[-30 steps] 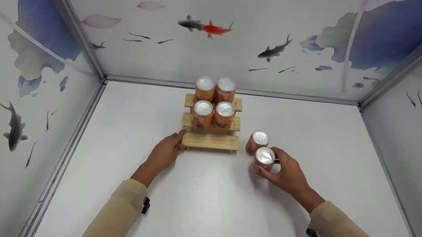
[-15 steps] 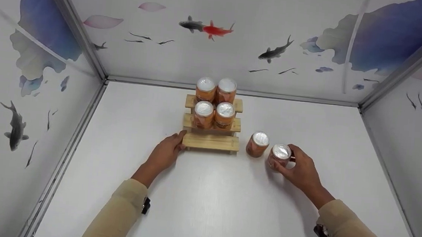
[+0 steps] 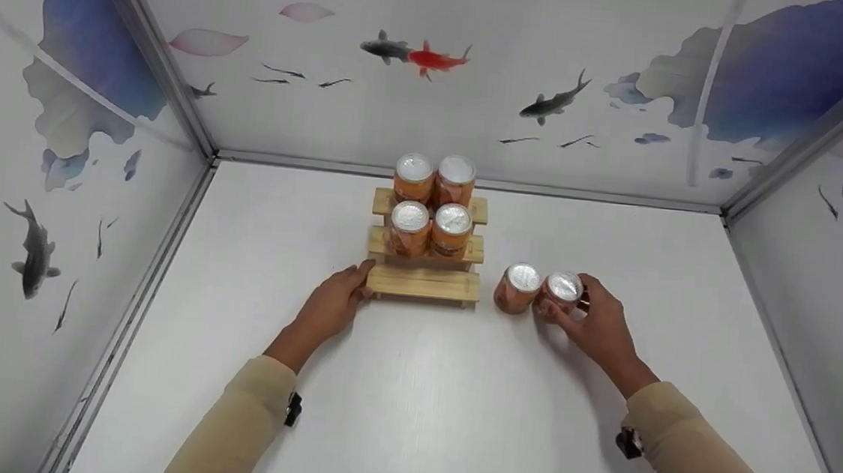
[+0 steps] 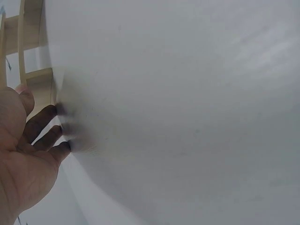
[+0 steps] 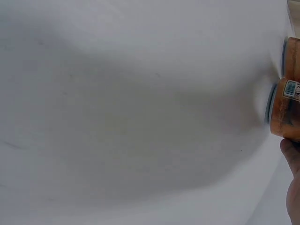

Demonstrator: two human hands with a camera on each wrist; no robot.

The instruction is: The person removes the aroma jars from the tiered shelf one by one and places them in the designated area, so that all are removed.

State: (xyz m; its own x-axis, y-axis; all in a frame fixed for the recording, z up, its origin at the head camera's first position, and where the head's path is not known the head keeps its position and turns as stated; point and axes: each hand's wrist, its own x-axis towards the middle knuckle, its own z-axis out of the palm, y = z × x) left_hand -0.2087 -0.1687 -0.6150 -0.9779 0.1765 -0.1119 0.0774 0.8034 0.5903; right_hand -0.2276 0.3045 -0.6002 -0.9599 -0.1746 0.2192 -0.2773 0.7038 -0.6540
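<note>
The orange can (image 3: pixel 562 289) was upright in your right hand (image 3: pixel 602 326), gripped between thumb and fingers, just beside a second can (image 3: pixel 515 292) standing on the white table (image 3: pixel 408 408). Left of that pair, your left hand (image 3: pixel 329 304) pinched the end of the lowest step of the wooden rack (image 3: pixel 423 284), whose upper two steps bore four cans (image 3: pixel 409 235).

A barcode (image 5: pixel 291 88) on an orange can (image 5: pixel 282 115); small marks (image 5: pixel 298 90) beside it illegible
</note>
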